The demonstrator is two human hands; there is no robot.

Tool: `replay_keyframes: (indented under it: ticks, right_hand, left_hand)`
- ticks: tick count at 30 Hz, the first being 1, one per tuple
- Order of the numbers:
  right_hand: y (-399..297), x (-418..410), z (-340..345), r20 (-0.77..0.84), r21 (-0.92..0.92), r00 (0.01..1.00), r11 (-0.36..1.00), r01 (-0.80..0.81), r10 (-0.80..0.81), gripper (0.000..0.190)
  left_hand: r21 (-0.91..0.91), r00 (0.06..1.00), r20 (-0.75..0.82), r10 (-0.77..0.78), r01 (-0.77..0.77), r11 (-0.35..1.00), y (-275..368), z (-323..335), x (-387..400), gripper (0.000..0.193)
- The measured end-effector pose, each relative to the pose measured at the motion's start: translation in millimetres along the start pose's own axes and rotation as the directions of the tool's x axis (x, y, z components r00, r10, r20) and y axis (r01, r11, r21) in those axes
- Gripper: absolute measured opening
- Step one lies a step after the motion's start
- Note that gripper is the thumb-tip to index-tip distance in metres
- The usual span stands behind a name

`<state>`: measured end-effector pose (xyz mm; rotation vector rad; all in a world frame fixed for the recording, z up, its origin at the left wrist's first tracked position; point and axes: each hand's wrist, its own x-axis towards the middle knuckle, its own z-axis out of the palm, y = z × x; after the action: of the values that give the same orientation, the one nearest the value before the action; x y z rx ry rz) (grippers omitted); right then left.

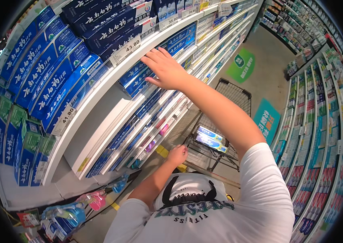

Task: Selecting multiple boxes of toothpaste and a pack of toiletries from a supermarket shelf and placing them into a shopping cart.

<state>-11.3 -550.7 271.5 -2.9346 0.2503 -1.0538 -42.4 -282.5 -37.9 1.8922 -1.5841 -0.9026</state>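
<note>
My right hand (pixel 166 69), palm down with fingers spread, is at the front edge of a white shelf (pixel 110 83), just above blue toothpaste boxes (pixel 135 80) on the tier below. Whether it touches the shelf lip is unclear. My left hand (pixel 177 155) is curled at the near end of a wire shopping cart (pixel 232 94), by its handle bar (pixel 207 173); the fingers are partly hidden. Two toothpaste boxes (pixel 211 139) lie side by side in the cart. Dark blue toothpaste boxes (pixel 107 30) and brighter blue ones (pixel 53 79) stand stacked on the upper shelf.
Lower shelves (pixel 147 133) hold more boxed goods on the left. Across the aisle floor (pixel 268 45) stands another stocked shelf unit (pixel 314 130). Pink (pixel 95 200) and blue (pixel 68 214) packaged items hang low at the left. Green (pixel 241 65) and teal (pixel 267 120) stickers mark the floor.
</note>
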Motion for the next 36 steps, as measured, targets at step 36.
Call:
replay_keyframes:
  ticks: [36]
  right_hand:
    - [55.1,-10.3,25.2,-0.203,-0.036,0.966,0.987,0.154,-0.158,0.048]
  left_hand:
    - [-0.083,0.992,0.081,0.095,-0.088,0.993,26.7,-7.9,58.1,0.008]
